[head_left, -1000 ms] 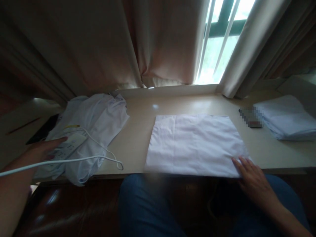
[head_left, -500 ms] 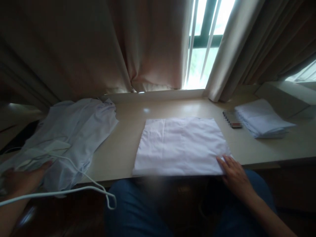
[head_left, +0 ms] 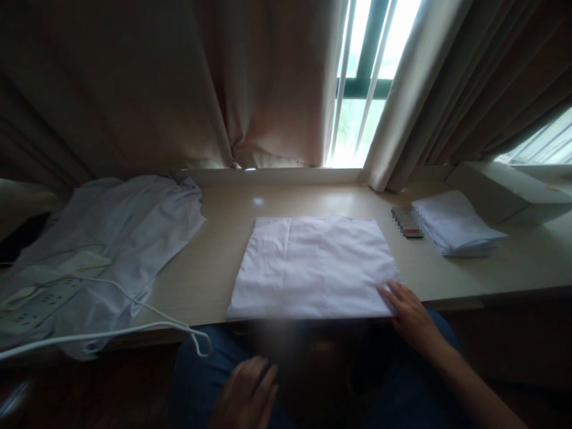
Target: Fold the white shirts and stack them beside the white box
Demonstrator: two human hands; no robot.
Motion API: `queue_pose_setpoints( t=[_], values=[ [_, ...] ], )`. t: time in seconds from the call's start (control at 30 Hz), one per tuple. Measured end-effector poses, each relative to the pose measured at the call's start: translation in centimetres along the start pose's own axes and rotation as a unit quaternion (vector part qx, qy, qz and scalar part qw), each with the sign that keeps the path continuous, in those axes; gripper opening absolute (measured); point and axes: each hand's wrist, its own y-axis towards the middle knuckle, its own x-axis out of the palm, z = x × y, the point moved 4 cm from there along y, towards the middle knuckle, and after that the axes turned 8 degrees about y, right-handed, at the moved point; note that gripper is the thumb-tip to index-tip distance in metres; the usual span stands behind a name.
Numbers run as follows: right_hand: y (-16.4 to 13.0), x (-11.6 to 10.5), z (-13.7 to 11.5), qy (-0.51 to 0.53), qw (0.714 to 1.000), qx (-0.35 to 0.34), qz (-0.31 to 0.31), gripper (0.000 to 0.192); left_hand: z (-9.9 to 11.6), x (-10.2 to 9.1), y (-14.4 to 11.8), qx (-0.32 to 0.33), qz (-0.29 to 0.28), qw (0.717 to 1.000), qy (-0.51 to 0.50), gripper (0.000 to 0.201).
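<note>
We see the folded white cloth [head_left: 313, 268] lying flat in the middle of the tabletop [head_left: 223, 238], its near edge flush with the tabletop's front edge, where the right hand [head_left: 409, 316] rests with loosely spread fingers [head_left: 388, 294] on the near right corner. The left hand [head_left: 248, 396] hangs below the tabletop over the lap, fingers apart and holding nothing. Bare surface lies on both sides of the cloth, between the crumpled white garment [head_left: 116, 238] with the power strip [head_left: 49, 286] on the left and the small folded stack [head_left: 456, 223] on the right.
</note>
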Motion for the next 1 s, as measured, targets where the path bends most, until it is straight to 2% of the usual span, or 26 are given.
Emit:
queue_pose_setpoints(
  t=[0.07,0.1,0.17,0.23,0.33,0.43,0.53,0.73,0.8,0.87,1.0],
  values=[
    [0.0,-0.3,0.5,-0.008,1.000,-0.016,-0.006,0.071,0.7,2.5,3.9,-0.006,-0.048,0.998,0.026,0.062],
    [-0.1,-0.5,0.8,-0.014,1.000,-0.020,-0.007,0.070,0.3,3.4,5.8,-0.020,-0.061,0.997,0.044,0.066],
    [-0.3,-0.9,1.6,-0.029,0.999,-0.017,-0.008,0.069,-1.4,4.7,8.8,-0.031,-0.088,0.994,0.060,0.070],
    [-0.5,-1.2,2.4,-0.042,0.999,-0.006,-0.007,0.068,-3.4,5.6,10.1,-0.023,-0.112,0.992,0.062,0.071],
    [-0.8,-1.4,3.3,-0.044,0.999,0.006,-0.005,0.065,-5.2,6.5,9.5,0.003,-0.136,0.989,0.066,0.072],
    [-0.8,-1.3,3.6,-0.034,0.999,-0.002,-0.009,0.062,-5.6,6.6,8.1,0.026,-0.141,0.987,0.076,0.076],
    [-0.7,-1.3,3.4,-0.040,0.999,-0.011,-0.011,0.062,-5.9,6.0,7.5,0.038,-0.139,0.987,0.073,0.079],
    [-0.6,-1.4,3.3,-0.041,0.999,-0.028,-0.012,0.066,-7.8,4.2,8.0,0.004,-0.142,0.985,0.100,0.085],
    [-0.7,-1.5,3.3,-0.028,0.999,-0.034,-0.008,0.063,-7.2,4.1,8.2,0.006,-0.135,0.986,0.100,0.084],
    [-0.6,-1.8,3.2,-0.010,0.999,-0.035,-0.004,0.059,-4.9,4.4,8.5,0.023,-0.120,0.988,0.091,0.081],
    [0.5,-3.4,2.4,0.007,1.000,-0.014,-0.004,0.052,2.9,7.1,10.3,0.079,-0.126,0.988,0.052,0.081]
  ],
)
